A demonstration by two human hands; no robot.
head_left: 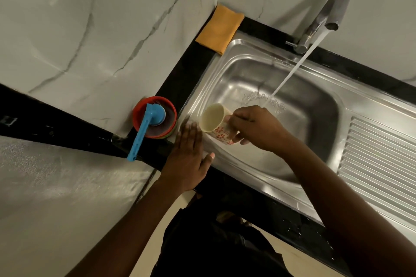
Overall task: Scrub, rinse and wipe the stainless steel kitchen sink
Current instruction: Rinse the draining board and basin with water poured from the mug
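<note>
The stainless steel sink (304, 108) fills the centre right of the frame, set in a black worktop (180, 74). The right grip (254, 128) is curled round a floral cup (213, 119), tilted over the basin's left side. The left grip (189, 155) lies flat, fingers straight, on the sink's left rim. Water (295, 69) runs from the tap (326, 13) at upper right. A yellow cloth (220, 29) lies at the sink's upper-left corner. A blue brush (144, 130) sits in what looks like stacked red bowls (138, 117).

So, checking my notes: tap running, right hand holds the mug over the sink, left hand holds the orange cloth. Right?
Only the cloth is wrong. The head view shows it lying folded by the sink's far corner; the left hand rests flat and empty on the rim. The rest stands.
</note>
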